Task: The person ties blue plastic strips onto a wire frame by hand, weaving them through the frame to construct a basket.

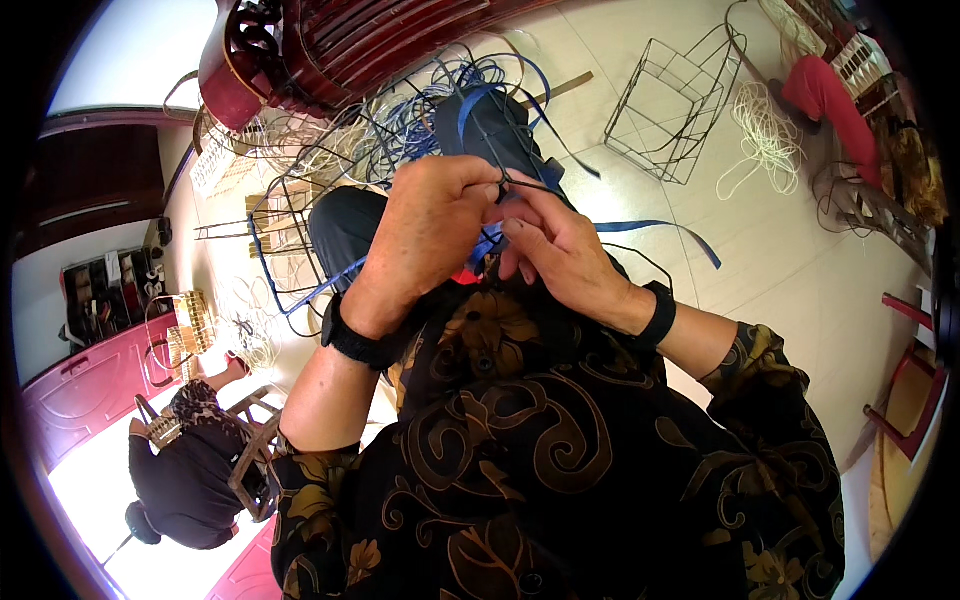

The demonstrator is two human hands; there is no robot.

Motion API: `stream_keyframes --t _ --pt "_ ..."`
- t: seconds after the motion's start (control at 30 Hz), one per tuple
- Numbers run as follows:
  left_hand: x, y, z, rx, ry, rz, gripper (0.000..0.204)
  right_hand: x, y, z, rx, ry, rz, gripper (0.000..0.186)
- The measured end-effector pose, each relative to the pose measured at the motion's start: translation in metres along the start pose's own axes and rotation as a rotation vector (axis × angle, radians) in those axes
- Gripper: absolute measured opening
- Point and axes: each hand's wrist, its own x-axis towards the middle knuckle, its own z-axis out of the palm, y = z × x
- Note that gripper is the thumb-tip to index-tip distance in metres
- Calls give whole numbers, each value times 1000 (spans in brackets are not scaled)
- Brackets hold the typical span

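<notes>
Over my lap lies a black wire frame (276, 196) with blue flat strips (340, 271) running along and across it. My left hand (430, 230) is curled closed at the frame's wire, thumb and fingers bunched near the middle. My right hand (560, 260) meets it from the right, fingers bent round the wire and blue strip, thumb over the strip. The fingertips of both hands overlap and partly hide what they grip. A loose blue strip end trails rightward past my right hand.
Tangled blue and pale strips (390, 125) lie beyond my knees, below carved red furniture (350, 40). A bare wire frame (670, 110) and pale coil (760, 140) are on the tiled floor. Another person (185, 480) sits lower left; a red-trousered leg (830, 110) shows upper right.
</notes>
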Motion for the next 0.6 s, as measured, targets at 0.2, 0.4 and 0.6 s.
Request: stream_keyframes --t 0.2,0.4,0.6 --pt "4 -1 -5 -29 -76 -36 14 7 4 -1 307 -118 56 39" --pt "5 0 -4 -96 -62 -61 14 14 3 2 511 -85 156 22" --pt "5 -4 -6 -22 -83 2 14 5 5 -5 259 9 261 16"
